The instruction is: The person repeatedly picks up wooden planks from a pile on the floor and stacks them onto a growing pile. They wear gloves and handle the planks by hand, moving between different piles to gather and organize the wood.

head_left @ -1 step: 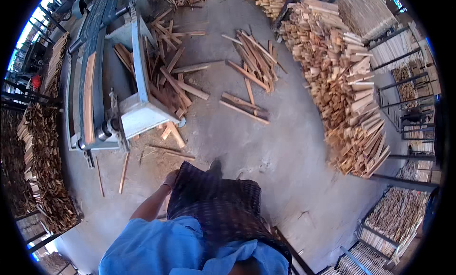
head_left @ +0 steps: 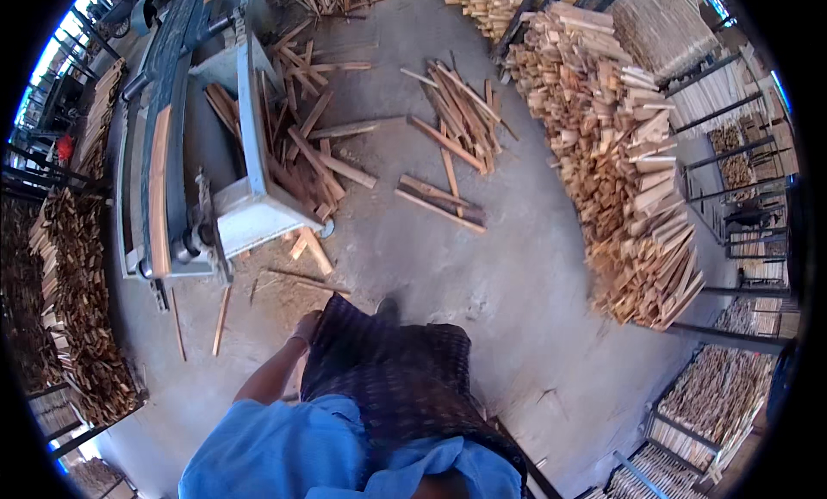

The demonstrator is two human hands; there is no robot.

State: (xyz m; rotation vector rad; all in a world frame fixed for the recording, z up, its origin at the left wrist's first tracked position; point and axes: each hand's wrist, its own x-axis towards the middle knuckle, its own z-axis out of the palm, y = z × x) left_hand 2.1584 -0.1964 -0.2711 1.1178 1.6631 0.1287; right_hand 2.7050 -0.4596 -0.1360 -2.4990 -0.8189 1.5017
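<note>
My left hand [head_left: 305, 327] hangs beside the upper left edge of a dark patterned cloth [head_left: 388, 361] worn over my front. Its fingers are blurred and partly hidden at the cloth's edge, so whether it grips the cloth does not show. My right hand is out of sight. Ahead and to the left stands a pale metal machine [head_left: 267, 213] with a dark belt [head_left: 178, 146]. A long reddish-brown wooden plank [head_left: 160, 189] lies lengthwise on it, its near end close to the roller [head_left: 185, 247].
Loose wood strips [head_left: 314, 167] heap against the machine's right side. More strips [head_left: 465, 111] lie scattered on the concrete floor ahead. A long stack of cut wood [head_left: 620, 154] runs along the right, and a darker stack [head_left: 90, 301] stands at left.
The plank has slid a little along the belt toward me. The whole view has shifted slightly; my left hand stays beside the cloth.
</note>
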